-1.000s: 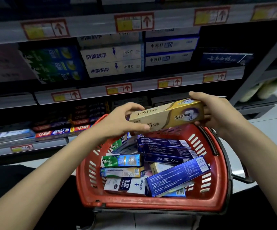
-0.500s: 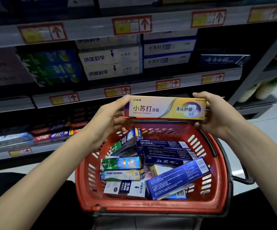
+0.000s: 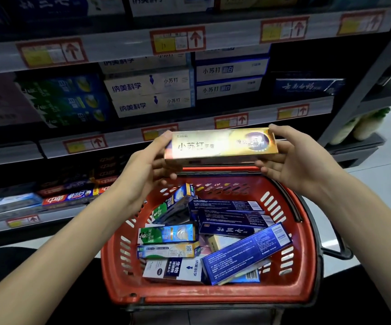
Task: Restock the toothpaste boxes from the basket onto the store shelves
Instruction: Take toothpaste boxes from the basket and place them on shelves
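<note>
One gold toothpaste box [image 3: 220,146] is held level above the far rim of the red basket [image 3: 213,299]. The left hand [image 3: 147,165] pinches its left end and the right hand [image 3: 293,160] its right end, thumbs on top. Roughly ten loose boxes [image 3: 168,234] lie jumbled in the basket. Just behind the gold box, a shelf edge [image 3: 262,116] carries price tags; above it stand white boxes [image 3: 150,92], green boxes [image 3: 67,99] and one dark blue box [image 3: 307,86].

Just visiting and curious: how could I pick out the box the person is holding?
Find the red basket below the shelves. Above its far rim, the left hand and right hand hold a gold box by its ends. It alone is held in the air, not lying inside.
</note>
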The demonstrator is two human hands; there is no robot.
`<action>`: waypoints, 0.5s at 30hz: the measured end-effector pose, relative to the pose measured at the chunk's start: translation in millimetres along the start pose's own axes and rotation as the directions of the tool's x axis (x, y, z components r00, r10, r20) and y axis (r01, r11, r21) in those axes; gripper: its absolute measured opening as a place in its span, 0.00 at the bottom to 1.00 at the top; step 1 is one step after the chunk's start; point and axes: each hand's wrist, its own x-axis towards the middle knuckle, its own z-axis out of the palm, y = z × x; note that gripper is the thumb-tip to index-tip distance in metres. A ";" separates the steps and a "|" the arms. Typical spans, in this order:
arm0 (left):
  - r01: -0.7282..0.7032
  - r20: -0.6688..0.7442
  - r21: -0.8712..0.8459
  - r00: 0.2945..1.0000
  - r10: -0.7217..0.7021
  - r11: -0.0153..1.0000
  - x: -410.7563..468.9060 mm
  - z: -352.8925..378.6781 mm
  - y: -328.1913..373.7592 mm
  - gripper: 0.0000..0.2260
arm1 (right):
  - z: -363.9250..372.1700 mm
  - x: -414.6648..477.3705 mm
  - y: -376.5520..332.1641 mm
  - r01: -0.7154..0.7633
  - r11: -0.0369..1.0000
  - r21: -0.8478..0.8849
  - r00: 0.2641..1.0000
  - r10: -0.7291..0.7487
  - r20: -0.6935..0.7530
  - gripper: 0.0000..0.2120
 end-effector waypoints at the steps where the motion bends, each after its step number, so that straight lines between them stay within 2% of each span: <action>1: 0.010 -0.013 -0.019 1.000 -0.010 1.000 0.8 0.3 -0.1 0.22 | -0.8 -1.0 0.3 -0.002 1.000 -0.014 1.000 0.002 0.010 0.20; 5: 0.024 -0.050 -0.046 0.998 -0.027 0.999 3.6 3.0 -0.2 0.19 | -3.4 -2.7 0.9 -0.011 0.999 -0.047 1.000 0.012 0.020 0.17; 10: 0.035 -0.061 -0.054 0.997 -0.038 0.998 4.5 9.3 1.0 0.21 | -6.8 -2.4 0.2 -0.018 0.999 -0.051 1.000 0.019 0.017 0.17; 15: 0.031 -0.028 -0.031 0.999 -0.032 0.999 8.3 18.8 -2.8 0.23 | -15.5 -2.9 -2.6 -0.016 1.000 -0.009 1.000 0.016 -0.001 0.12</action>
